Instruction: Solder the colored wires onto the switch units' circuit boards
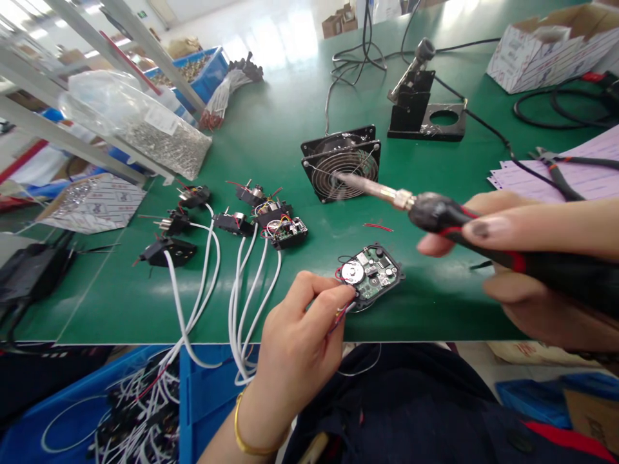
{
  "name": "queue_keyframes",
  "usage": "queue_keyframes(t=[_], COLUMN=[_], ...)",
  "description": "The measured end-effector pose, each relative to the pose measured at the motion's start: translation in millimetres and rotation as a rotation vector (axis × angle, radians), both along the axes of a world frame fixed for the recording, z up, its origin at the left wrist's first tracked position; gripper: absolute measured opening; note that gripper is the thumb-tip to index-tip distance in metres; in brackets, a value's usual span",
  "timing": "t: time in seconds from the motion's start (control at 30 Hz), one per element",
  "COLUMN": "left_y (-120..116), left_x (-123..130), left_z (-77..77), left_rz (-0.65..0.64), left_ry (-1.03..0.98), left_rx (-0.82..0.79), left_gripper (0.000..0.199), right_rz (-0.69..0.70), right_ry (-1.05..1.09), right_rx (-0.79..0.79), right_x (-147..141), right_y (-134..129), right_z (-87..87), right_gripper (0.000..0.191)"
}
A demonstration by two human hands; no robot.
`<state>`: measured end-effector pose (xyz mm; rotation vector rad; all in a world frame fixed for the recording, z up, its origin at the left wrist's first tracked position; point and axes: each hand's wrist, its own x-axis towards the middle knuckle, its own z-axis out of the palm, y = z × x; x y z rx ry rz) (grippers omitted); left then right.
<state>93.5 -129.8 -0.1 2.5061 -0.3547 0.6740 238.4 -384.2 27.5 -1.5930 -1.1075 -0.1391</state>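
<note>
My left hand (pixel 304 322) pinches the near edge of a small circuit board in a black housing (pixel 374 274), where thin coloured wires come out beneath the fingers. The board lies on the green bench with a round silver part facing up. My right hand (pixel 522 258) is wrapped round the black and red handle of a soldering iron (pixel 435 212). Its tip points left and upward, in front of a fan (pixel 343 164), apart from the board. A short red wire (pixel 378 227) lies between the fan and the board.
Several black assemblies (pixel 235 222) with white cables lie left on the green bench (pixel 275 135). Behind are an iron stand (pixel 411 116) and a carton (pixel 546 55). Pliers (pixel 556 171) rest on papers at right. Below the bench edge sits a blue bin (pixel 207 412).
</note>
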Motion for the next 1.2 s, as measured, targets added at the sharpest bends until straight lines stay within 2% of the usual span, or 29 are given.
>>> queue_keyframes(t=[0.13, 0.2, 0.37, 0.47, 0.67, 0.83, 1.0, 1.07, 1.2], left_y=[1, 1, 5, 6, -3, -9, -11, -10, -3], left_x=[1, 2, 3, -2, -9, -7, -6, -8, -12], left_z=[-0.3, -1.6, -5.1, -3.6, -0.7, -5.6, -12.0, -12.6, -8.2], left_rz=[0.003, -0.004, -0.024, -0.037, 0.008, 0.047, 0.125, 0.118, 0.012], left_ry=[0.018, 0.035, 0.097, 0.157, 0.097, 0.054, -0.001, -0.018, -0.053], left_rx=[-0.021, -0.067, -0.341, -0.427, -0.39, -0.371, -0.359, -0.329, -0.183], left_gripper=[0.027, 0.028, 0.025, 0.022, 0.019, 0.014, 0.02, 0.02, 0.012], right_rz=[0.18, 0.23, 0.221, 0.216, 0.227, 0.226, 0.218, 0.213, 0.216], right_ry=[-0.04, -0.09, -0.177, -0.181, -0.135, -0.151, -0.178, -0.189, -0.197], right_rx=[-0.193, -0.246, -0.251, -0.249, -0.25, -0.249, -0.249, -0.261, -0.274], right_x=[8, 10, 13, 13, 14, 14, 14, 14, 14], right_y=[21, 28, 32, 32, 32, 32, 34, 34, 33], right_z=[-16.0, -22.3, -29.4, -29.5, -30.1, -29.2, -29.4, -29.3, -28.4], right_gripper=[0.035, 0.032, 0.024, 0.025, 0.027, 0.026, 0.026, 0.026, 0.026])
